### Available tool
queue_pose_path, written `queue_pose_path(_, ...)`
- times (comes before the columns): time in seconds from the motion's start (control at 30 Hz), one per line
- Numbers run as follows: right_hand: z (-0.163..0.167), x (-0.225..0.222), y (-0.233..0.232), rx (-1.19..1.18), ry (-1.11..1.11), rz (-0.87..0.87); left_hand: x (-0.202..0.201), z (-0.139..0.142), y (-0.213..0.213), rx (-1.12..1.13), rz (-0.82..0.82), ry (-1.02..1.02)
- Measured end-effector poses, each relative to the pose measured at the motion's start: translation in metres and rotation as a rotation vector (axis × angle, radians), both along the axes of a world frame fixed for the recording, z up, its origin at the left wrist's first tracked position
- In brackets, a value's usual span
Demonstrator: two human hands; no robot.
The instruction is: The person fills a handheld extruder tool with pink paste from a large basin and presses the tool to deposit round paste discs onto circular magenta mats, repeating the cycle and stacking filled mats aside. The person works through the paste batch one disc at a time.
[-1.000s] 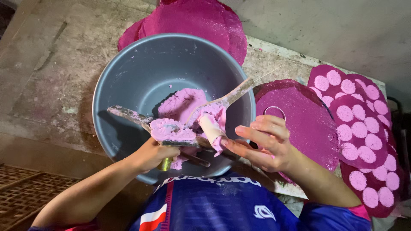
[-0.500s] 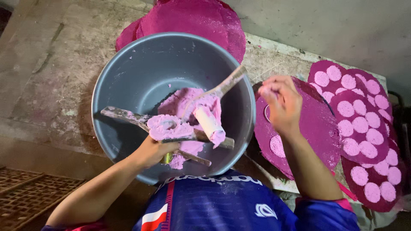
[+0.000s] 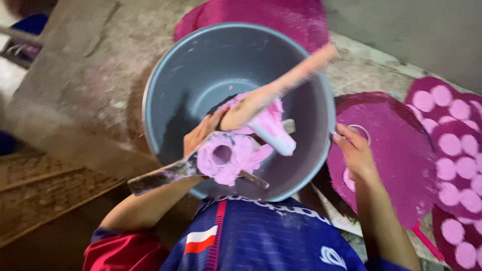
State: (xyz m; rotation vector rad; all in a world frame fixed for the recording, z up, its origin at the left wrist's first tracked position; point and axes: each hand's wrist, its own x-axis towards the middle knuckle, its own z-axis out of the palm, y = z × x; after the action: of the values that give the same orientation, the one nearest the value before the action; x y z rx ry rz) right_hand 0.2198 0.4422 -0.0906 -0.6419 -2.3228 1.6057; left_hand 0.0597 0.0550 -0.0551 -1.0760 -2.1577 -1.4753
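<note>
The basin sits on the desk, with paste and a stick in it. The mat lies right of it, under the right hand; a tray lies further right.

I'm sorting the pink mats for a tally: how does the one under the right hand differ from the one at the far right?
The mat under the right hand is mostly bare, with a ring and perhaps one pale disc. The far-right mat is covered in many pale pink discs and partly runs out of view. Both are magenta and lie flat.
</note>
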Motion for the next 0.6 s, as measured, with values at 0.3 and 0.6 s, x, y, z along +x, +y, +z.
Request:
queue_pose_path(0.3, 0.058, 0.051, -0.042, 0.231, 0.087, -0.033, -0.004, -0.009, -0.003, 0.083, -0.107, 0.423)
queue_pose_path(0.6, 0.1, 0.076, -0.082, 0.159, -0.306, 0.241, -0.001, -0.012, -0.004, -0.061, -0.079, 0.274)
